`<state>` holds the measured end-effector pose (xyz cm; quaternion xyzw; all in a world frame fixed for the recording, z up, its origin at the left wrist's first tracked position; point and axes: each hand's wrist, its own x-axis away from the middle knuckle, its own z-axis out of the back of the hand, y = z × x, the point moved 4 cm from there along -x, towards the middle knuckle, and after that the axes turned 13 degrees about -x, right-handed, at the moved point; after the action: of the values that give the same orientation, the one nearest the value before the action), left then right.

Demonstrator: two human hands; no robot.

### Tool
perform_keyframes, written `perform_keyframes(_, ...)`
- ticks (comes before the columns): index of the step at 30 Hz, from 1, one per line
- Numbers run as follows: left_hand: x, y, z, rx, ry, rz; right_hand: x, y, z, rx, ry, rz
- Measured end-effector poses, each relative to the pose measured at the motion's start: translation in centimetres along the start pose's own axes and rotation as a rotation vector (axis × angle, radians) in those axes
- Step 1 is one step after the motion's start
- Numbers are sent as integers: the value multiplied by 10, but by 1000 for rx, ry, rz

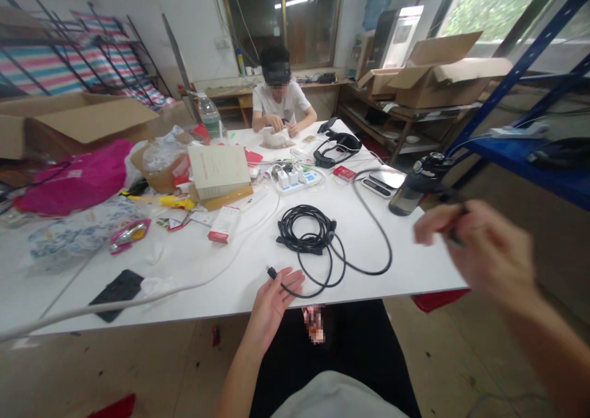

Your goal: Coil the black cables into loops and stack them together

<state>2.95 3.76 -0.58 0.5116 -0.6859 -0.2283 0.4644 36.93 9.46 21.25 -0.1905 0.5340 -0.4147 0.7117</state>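
Note:
A black cable (306,228) lies on the table in a loose round coil, with loops spreading toward the near edge. My left hand (276,295) rests palm up at that edge, fingers stretched out and open; one cable end with a black plug (271,273) lies across it. Raised off the table's right side, my right hand (483,246) is blurred, its fingers closed on a dark stretch that looks like the same cable. From the coil, the cable curves up and right, passing behind the dark water bottle (408,190) toward that hand.
A power strip (295,179), a small scale (385,181) and a black headset (338,149) sit beyond the coil. Boxes, bags and a black phone-like slab (117,294) crowd the left. A person (281,98) works across the table. A blue shelf (530,160) stands right.

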Motion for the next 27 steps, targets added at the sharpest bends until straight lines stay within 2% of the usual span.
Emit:
perform_keyframes(2, -2, 1, -4, 16, -8, 1, 28, 11, -56, -108, -366, -48)
perform_keyframes(3, -3, 1, -7, 25, -14, 4, 43, 15, -82, -143, -480, -49)
perform_keyframes(6, -7, 4, -17, 48, -57, 14, 88, 29, -143, -86, -636, 42)
perform_keyframes(9, -8, 8, -31, 94, -104, 18, 120, 41, -177, -8, -696, 56)
perform_keyframes(11, -8, 15, -43, 134, -151, 8, 131, 44, -184, 34, -696, 48)
perform_keyframes(14, -3, 29, -68, 137, -285, -21, 128, 36, -176, 71, -588, 123)
perform_keyframes(17, 4, 47, -93, 84, -403, -76, 107, 22, -157, 127, -496, 276)
perform_keyframes(20, 4, 65, -113, 30, -444, -125, 79, 15, -143, 244, -475, 435)
perform_keyframes(22, -6, 75, -119, -40, -417, -204, 61, 20, -141, 329, -464, 529)
perform_keyframes(24, -26, 84, -115, -185, -322, -346, 45, 35, -149, 392, -469, 584)
perform_keyframes(27, -71, 97, -88, -561, -44, -599, 22, 73, -175, 406, -533, 544)
